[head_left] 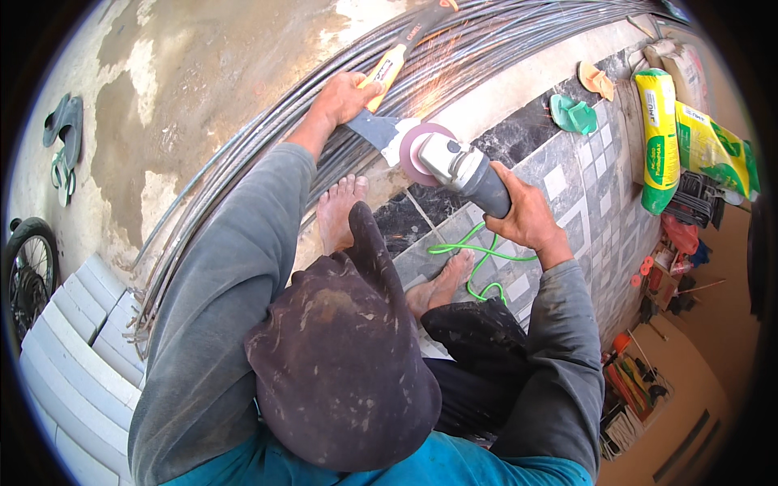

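Head view, step in hand: by the look of it, grinding the edge of a broad-bladed scraper point(387, 74) with an angle grinder point(486, 185); mid-pass, judging by the spray of orange sparks point(428, 89).
Scraper: raised in front of the body, over a bundle of metal rods point(502, 36); blade point(375, 131) toward the grinder, yellow-and-black handle point(417, 32) slanting up and away.
Left grip point(344, 99): clenched on the scraper where handle meets blade, close to the work.
Right grip point(531, 212): wrapped round the dark rear body of the grinder.
Disc point(417, 154): mauve, overlapping the outer end of the blade in this view; cannot tell the exact line of contact.
Underfoot: left foot point(336, 215) bare, beside the rods; right foot point(444, 283) bare, on the tiled floor point(559, 182), right by a loose green cord point(519, 258).
Next move, as judged: calls for a light, even sweep along the edge, scraper braced against kick, left fingers well back from the disc, cord clear of the feet.
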The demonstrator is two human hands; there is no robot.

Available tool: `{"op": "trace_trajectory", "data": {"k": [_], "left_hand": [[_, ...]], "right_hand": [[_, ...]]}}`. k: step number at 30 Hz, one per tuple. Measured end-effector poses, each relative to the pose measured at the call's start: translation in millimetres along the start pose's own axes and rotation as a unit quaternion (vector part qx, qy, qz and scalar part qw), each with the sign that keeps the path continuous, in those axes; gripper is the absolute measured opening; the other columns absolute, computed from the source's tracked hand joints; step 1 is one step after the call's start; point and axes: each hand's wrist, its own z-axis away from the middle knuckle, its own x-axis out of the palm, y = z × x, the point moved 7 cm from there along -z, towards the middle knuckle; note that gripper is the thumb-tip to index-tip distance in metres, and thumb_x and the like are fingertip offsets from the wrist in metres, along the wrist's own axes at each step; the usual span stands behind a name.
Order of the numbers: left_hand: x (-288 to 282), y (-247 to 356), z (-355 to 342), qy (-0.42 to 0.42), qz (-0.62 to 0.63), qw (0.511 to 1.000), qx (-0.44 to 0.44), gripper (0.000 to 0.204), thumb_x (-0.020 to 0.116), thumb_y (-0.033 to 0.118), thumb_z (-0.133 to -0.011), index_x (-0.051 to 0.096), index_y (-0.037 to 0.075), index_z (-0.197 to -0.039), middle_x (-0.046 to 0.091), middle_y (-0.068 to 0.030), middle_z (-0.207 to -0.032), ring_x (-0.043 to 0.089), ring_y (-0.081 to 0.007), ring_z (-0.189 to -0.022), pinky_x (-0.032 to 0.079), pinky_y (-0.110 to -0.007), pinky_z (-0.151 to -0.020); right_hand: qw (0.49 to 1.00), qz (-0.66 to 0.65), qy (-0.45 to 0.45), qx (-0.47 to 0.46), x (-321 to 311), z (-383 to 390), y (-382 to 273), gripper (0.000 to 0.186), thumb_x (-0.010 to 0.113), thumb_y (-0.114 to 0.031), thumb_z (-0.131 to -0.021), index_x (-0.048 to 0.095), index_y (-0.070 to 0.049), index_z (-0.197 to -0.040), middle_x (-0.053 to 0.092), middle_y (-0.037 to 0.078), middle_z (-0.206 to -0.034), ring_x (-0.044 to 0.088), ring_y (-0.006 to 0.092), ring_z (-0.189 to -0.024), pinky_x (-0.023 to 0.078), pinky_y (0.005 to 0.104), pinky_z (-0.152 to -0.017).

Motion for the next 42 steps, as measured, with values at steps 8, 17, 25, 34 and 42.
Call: {"op": "trace_trajectory", "data": {"k": [8, 17, 25, 34, 42], "left_hand": [[-1.5, 0.0, -4.4, -0.006, -0.032, 0.999, 0.019, 0.049, 0.068, 0.049, -0.095, 0.075, 0.000, -0.098, 0.071, -0.0104, -0.077, 0.061, -0.0166, -0.069, 0.048, -0.038, -0.068], [0.5, -5.6, -0.5, -0.008, -0.006, 1.000, -0.001, 0.049, 0.069, 0.049, -0.095, 0.075, 0.001, -0.097, 0.071, -0.0110, -0.077, 0.061, -0.0164, -0.069, 0.048, -0.038, -0.068], [-1.6, -4.8, 1.3, 0.007, -0.013, 1.000, -0.004, 0.050, 0.069, 0.051, -0.094, 0.075, 0.002, -0.096, 0.071, -0.0118, -0.076, 0.060, -0.0171, -0.069, 0.048, -0.038, -0.068], [-0.7, -4.2, 0.2, 0.018, -0.016, 1.000, 0.007, 0.051, 0.068, 0.050, -0.094, 0.074, 0.000, -0.097, 0.070, -0.0122, -0.076, 0.060, -0.0177, -0.069, 0.048, -0.039, -0.067], [-1.4, 4.0, 2.4, -0.026, -0.006, 0.999, -0.019, 0.054, 0.070, 0.050, -0.090, 0.077, -0.001, -0.105, 0.076, -0.0206, -0.089, 0.072, -0.0278, -0.081, 0.053, -0.042, -0.079]], "right_hand": [[0.999, -0.015, -0.043, 0.002, 3.9, -5.5, -6.3, 0.086, 0.078, -0.015, -0.067, 0.050, -0.010, -0.149, 0.070, 0.026, -0.119, 0.069, 0.0474, -0.104, 0.058, 0.0489, -0.088], [0.998, -0.003, -0.063, -0.030, 8.0, -4.6, -13.3, 0.088, 0.079, -0.019, -0.068, 0.047, -0.015, -0.149, 0.071, 0.026, -0.110, 0.070, 0.0465, -0.098, 0.058, 0.0507, -0.085], [0.995, 0.011, -0.098, 0.002, 2.2, -7.3, -17.3, 0.086, 0.078, -0.015, -0.068, 0.049, -0.007, -0.149, 0.070, 0.029, -0.116, 0.069, 0.0470, -0.105, 0.058, 0.0480, -0.090], [0.997, -0.004, -0.072, 0.035, -9.1, -10.7, 2.6, 0.084, 0.077, -0.014, -0.069, 0.050, -0.006, -0.147, 0.070, 0.028, -0.116, 0.070, 0.0465, -0.106, 0.058, 0.0458, -0.090], [0.997, -0.033, -0.040, 0.054, -11.7, -15.1, 6.9, 0.085, 0.076, -0.015, -0.069, 0.048, -0.006, -0.149, 0.069, 0.028, -0.120, 0.070, 0.0468, -0.105, 0.057, 0.0480, -0.091]]}}
